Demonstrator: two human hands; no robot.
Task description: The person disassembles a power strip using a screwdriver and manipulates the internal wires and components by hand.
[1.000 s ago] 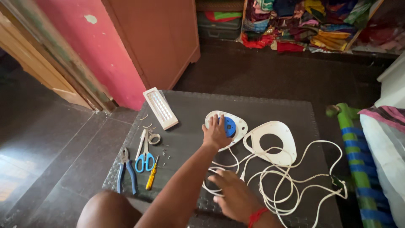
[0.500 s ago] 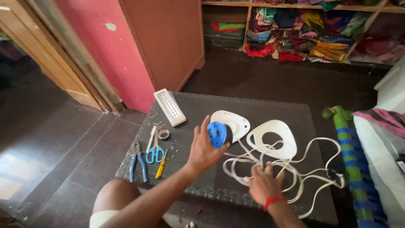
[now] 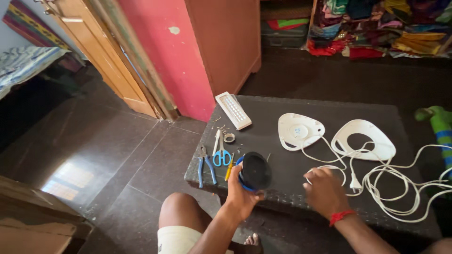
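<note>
Two bare hands of yours work over the dark woven mat (image 3: 282, 113), which lies on the dark tiled floor (image 3: 117, 150) beside the pink wall (image 3: 174, 56) and the wooden door frame (image 3: 108, 61). Across the mat's right side sprawls the long white cord (image 3: 409, 188) in loose loops, its white plug (image 3: 355, 182) lying just beside your right hand. Next come the two white rounded plastic shells: the ring-shaped cover (image 3: 361, 140) with an open middle, and the closed backplate (image 3: 298, 130) to its left, near each other with cord running over both. At the mat's far left corner sits the white rectangular lamp panel (image 3: 233, 110). Your left hand (image 3: 241, 195) is closed around the round black-and-blue disc part (image 3: 254, 171), lifted clear of the mat near its front edge and tilted so its dark face shows. Your right hand (image 3: 325, 190), a red thread at the wrist, rests palm down with curled fingers on the cord; whether it pinches the cord you cannot tell. Left of the disc lie the blue-handled pliers (image 3: 205, 167), the blue-handled scissors (image 3: 219, 153), the yellow-handled screwdriver (image 3: 229, 169) and a small roll of tape (image 3: 229, 138).
</note>
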